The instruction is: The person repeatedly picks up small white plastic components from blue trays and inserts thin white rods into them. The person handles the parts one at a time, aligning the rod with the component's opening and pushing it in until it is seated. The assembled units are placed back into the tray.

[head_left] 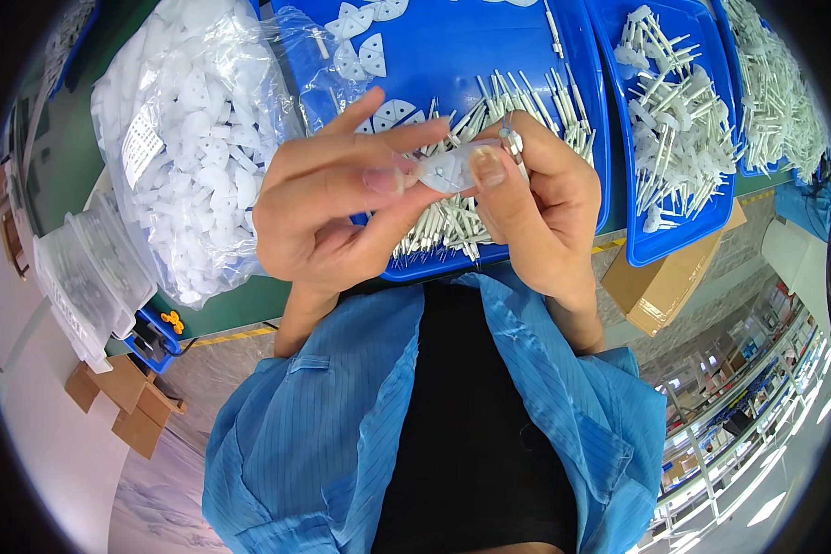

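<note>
Head view shows both hands raised together above a blue tray (489,55). The left hand (328,208) is closed in a pinch, thumb and fingers gripping one edge of a small white triangular plastic piece (445,170). The right hand (535,198) is closed on the opposite edge of that piece, thumb pressed flat on its face, and also holds a thin white pin with a metal tip (511,140) between fingers above the thumb.

Beyond the knuckles lies a heap of white pins (452,222) in the tray, with a few more triangular pieces (360,51) farther off. Left of the left hand sits a clear bag of triangular pieces (194,138); right of the right hand is a second blue tray of pins (674,129).

Doing this well probably means keeping the piece steady with the left pinch, thumbs clear of its holes, and lining the pin up straight before pressing.
</note>
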Demonstrator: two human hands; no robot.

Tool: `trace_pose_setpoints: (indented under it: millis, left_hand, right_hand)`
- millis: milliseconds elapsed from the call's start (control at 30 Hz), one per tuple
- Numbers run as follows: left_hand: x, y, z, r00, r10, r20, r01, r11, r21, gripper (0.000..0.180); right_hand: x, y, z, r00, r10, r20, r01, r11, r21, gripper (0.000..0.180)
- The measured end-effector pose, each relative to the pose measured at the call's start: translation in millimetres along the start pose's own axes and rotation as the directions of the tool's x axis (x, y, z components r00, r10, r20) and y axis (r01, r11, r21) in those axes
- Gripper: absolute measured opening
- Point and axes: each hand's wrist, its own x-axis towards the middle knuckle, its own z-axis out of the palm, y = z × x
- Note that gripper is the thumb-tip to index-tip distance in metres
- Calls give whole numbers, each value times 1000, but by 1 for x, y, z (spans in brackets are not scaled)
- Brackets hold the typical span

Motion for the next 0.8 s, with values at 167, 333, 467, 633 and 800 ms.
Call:
trace_pose_setpoints:
  millis: [167, 333, 467, 633, 800]
  left_hand:
    - [1, 2, 4, 999, 31, -21, -31, 999, 26, 49]
    - [1, 5, 7, 998, 4, -68, -6, 999, -37, 53]
    - [1, 1, -2, 995, 24, 96, -25, 1000, 0, 57]
    - [2, 3, 6, 1000, 9, -25, -9, 1000, 1, 56]
    - [-3, -3, 3, 999, 49, 16, -47, 994, -98, 61]
  right_hand:
    - [0, -2, 2, 1000, 23, -14, -22, 998, 55, 23]
    - [-1, 0, -1, 1000, 24, 1, -24, 998, 52, 24]
    - [0, 0, 0, 999, 45, -8, -45, 999, 29, 24]
    - [0, -1, -1, 998, 63, -9, -63, 997, 47, 25]
    - [1, -1, 0, 998, 56, -6, -56, 998, 22, 26]
